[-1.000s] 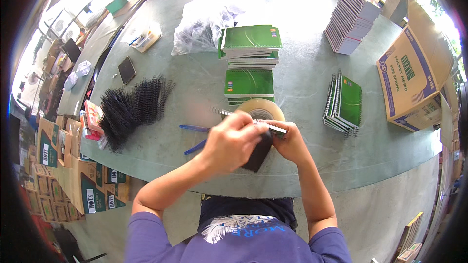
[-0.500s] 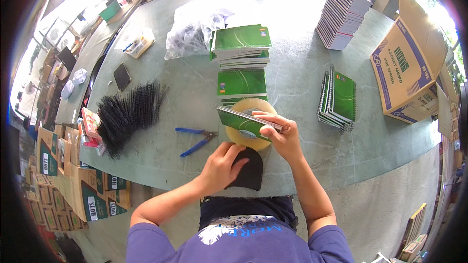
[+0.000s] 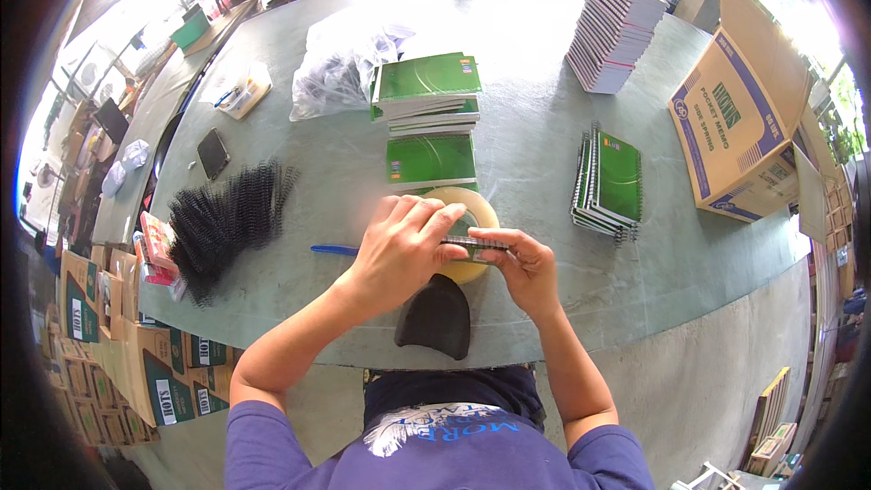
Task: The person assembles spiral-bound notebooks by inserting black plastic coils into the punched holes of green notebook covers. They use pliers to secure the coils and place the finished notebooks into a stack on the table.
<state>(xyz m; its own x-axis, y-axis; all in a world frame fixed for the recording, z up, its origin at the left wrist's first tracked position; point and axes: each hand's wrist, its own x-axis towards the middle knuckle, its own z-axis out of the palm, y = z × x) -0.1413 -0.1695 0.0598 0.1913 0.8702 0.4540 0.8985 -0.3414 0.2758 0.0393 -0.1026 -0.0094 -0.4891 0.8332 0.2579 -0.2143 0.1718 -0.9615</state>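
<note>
A small green spiral notebook is held edge-up between my hands, its coil binding uppermost. My right hand pinches its right end between thumb and fingers. At the other end my left hand, bent over the coil, has its thumb and fingers closed on the notebook and hides much of it. Just behind lies a large roll of clear tape. On the table in front of me sits a black curved pad. Blue-handled pliers are mostly covered by my left hand.
Stacked green notebooks stand beyond the tape. To the left are black plastic coils, a phone and a plastic bag. Rightward are bound notebooks, a tall notebook stack and an open carton.
My left hand has risen from the black pad to the notebook and taken hold of its left end, now covering much of the pliers. The notebook has been turned more level.
</note>
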